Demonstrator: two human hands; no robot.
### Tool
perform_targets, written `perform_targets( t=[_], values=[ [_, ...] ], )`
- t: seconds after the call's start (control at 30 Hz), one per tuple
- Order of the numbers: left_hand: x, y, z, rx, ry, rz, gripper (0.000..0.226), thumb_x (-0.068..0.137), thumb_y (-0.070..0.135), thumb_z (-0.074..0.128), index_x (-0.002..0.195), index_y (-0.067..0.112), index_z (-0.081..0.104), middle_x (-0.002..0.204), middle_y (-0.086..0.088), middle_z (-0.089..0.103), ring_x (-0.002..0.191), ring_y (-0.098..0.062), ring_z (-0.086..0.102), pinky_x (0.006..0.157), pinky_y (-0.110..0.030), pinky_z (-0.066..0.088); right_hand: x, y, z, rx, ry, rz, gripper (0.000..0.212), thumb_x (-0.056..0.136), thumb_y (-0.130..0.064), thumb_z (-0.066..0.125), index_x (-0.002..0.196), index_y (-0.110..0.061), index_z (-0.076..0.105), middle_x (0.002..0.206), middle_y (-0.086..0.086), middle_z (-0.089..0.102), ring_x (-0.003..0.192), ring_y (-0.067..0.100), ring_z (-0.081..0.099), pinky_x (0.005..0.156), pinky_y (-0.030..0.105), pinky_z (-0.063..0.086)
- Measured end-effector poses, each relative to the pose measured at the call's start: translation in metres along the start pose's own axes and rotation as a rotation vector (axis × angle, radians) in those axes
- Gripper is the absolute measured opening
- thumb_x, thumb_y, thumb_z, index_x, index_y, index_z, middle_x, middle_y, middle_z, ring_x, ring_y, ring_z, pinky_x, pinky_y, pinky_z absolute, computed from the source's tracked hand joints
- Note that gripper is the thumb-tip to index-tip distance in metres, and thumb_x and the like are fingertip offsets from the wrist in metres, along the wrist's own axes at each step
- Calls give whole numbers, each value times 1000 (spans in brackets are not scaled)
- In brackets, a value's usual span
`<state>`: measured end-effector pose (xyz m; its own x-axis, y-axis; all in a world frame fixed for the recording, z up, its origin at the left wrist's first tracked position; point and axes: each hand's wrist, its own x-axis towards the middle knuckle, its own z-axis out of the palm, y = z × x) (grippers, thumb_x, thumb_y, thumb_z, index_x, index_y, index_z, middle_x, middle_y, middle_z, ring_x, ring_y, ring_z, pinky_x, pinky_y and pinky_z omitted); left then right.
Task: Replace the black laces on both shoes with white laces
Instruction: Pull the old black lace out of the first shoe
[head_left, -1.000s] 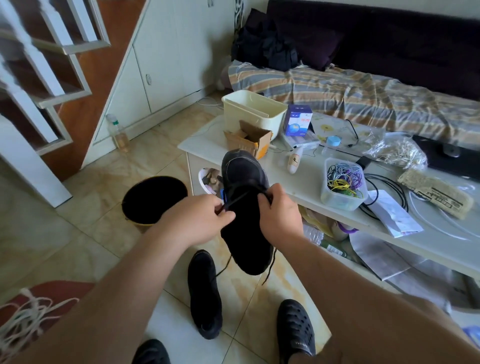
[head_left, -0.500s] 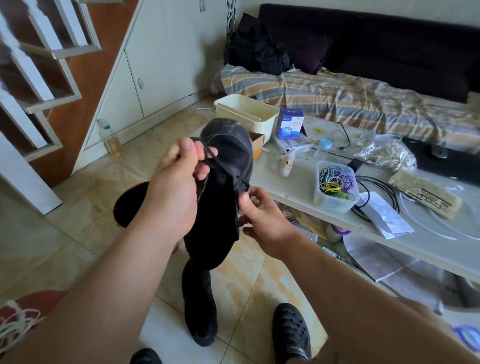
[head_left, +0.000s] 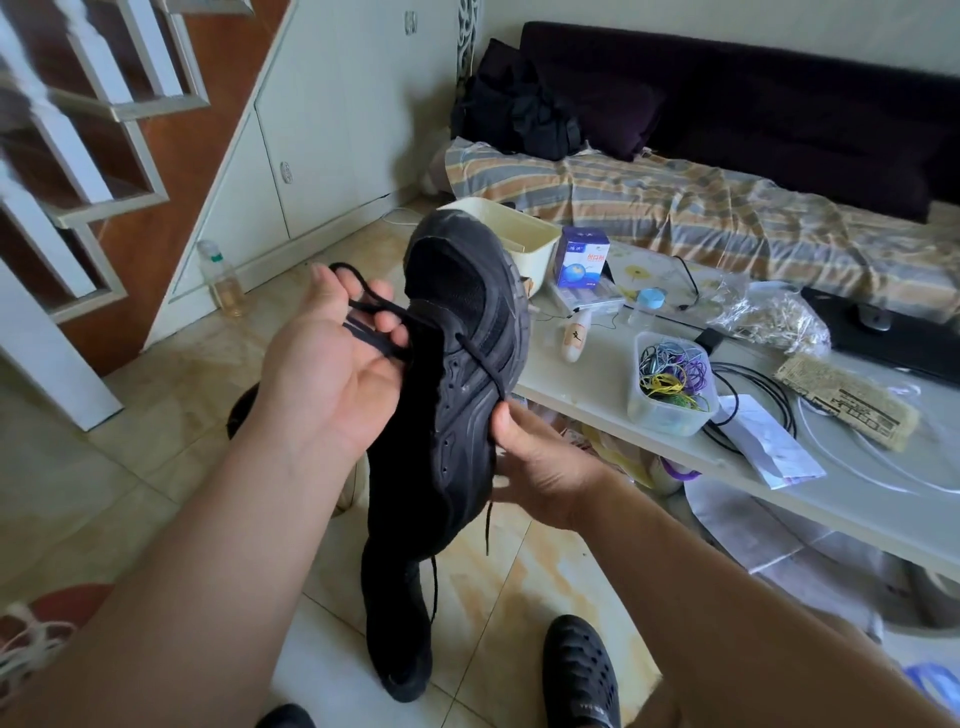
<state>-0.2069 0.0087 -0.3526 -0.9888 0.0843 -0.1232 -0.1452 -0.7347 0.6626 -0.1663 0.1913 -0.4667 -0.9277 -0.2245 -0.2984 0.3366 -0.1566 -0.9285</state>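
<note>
The left hand (head_left: 332, 364) is turning palm-up beside the raised black shoe (head_left: 457, 374), its fingers hooking through loops of the black lace (head_left: 374, 317) and drawing them out sideways from the upper — the fingers are partly curled, with the lace strands crossing between them. The right hand (head_left: 540, 467) is gripping the shoe from underneath on its right side, thumb pressing at the edge of the sole where one lace strand is running down; a loose lace end is dangling below the shoe. The shoe is being held in the air, toe pointing away and up, in front of the white low table (head_left: 597, 410).

The second black shoe (head_left: 395, 623) is lying on the tiled floor directly below, mostly hidden behind the held one. White laces (head_left: 26, 644) are showing as a pale tangle at the lower left edge.

On the table, a small blue and white box (head_left: 581, 258) is carrying red characters, too small to read. A cream bottle (head_left: 575, 335) lying on its side is showing one dark character. A flat tan packet (head_left: 844, 402) at the right is printed with dark lettering — not legible. A clear tub of coloured bands (head_left: 670, 384) is sitting just beside the shoe's toe side, and a cream basin (head_left: 519, 236) is standing behind the shoe.
</note>
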Motion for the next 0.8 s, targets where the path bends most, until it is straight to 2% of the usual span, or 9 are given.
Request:
perform_targets(
  t=[0.1, 0.2, 0.27, 0.37, 0.47, 0.53, 0.67, 0.73, 0.8],
  values=[
    [6, -5, -5, 179, 87, 60, 40, 110, 47, 42, 81, 24, 56, 79, 3, 65, 55, -10, 45, 62, -24, 39, 0, -7, -3, -278, 333, -131, 64, 83, -68, 72, 136, -39, 50, 138, -5, 61, 120, 18, 63, 92, 39, 50],
    [8, -16, -9, 376, 152, 139, 38, 111, 42, 44, 80, 24, 56, 81, 4, 67, 52, -9, 42, 59, -25, 31, 1, -7, -6, -511, 541, -225, 46, 87, -60, 74, 125, -41, 55, 117, -10, 63, 100, 9, 66, 81, 38, 60],
    [7, -25, -10, 421, 188, 146, 40, 112, 39, 43, 77, 24, 54, 78, 6, 65, 53, -9, 40, 57, -24, 32, -4, -6, 2, -571, 517, -318, 27, 92, -56, 71, 107, -35, 65, 96, -10, 69, 85, 6, 66, 74, 33, 57],
    [4, -35, -10, 479, 256, 112, 40, 113, 39, 40, 78, 23, 52, 80, 8, 65, 53, -8, 41, 57, -22, 35, -14, -2, 21, -944, 496, -650, 18, 90, -45, 68, 89, -27, 67, 80, -10, 62, 77, 8, 58, 71, 27, 49],
    [2, -43, -10, 423, 304, 111, 39, 114, 34, 37, 80, 21, 50, 84, 4, 64, 55, -10, 39, 56, -24, 33, -15, 10, 43, -1133, 454, -864, 8, 88, -25, 66, 86, -19, 70, 77, -6, 63, 74, 13, 56, 65, 36, 50],
    [1, -45, -10, 388, 336, 120, 39, 114, 33, 36, 80, 21, 49, 86, 2, 64, 57, -11, 38, 56, -25, 32, -13, 16, 51, -1123, 480, -854, 8, 87, -20, 64, 86, -18, 72, 78, -5, 64, 72, 14, 57, 62, 38, 51],
    [1, -42, -9, 342, 398, 166, 38, 114, 34, 36, 81, 22, 49, 79, 7, 64, 57, -11, 37, 57, -25, 31, -11, 17, 46, -969, 615, -736, 14, 86, -21, 61, 92, -20, 74, 77, -5, 64, 70, 13, 58, 63, 38, 54],
    [2, -37, -10, 316, 400, 179, 38, 114, 35, 36, 81, 22, 51, 78, 7, 64, 57, -11, 38, 58, -26, 31, -11, 13, 41, -994, 686, -742, 21, 85, -25, 64, 104, -22, 72, 92, -4, 61, 85, 18, 59, 73, 39, 55],
    [3, -33, -10, 292, 405, 162, 39, 114, 36, 37, 82, 21, 52, 79, 6, 63, 54, -11, 38, 57, -26, 33, -13, 7, 35, -1002, 668, -620, 44, 84, -44, 64, 126, -30, 60, 115, -5, 52, 110, 22, 54, 89, 42, 53]
  ],
)
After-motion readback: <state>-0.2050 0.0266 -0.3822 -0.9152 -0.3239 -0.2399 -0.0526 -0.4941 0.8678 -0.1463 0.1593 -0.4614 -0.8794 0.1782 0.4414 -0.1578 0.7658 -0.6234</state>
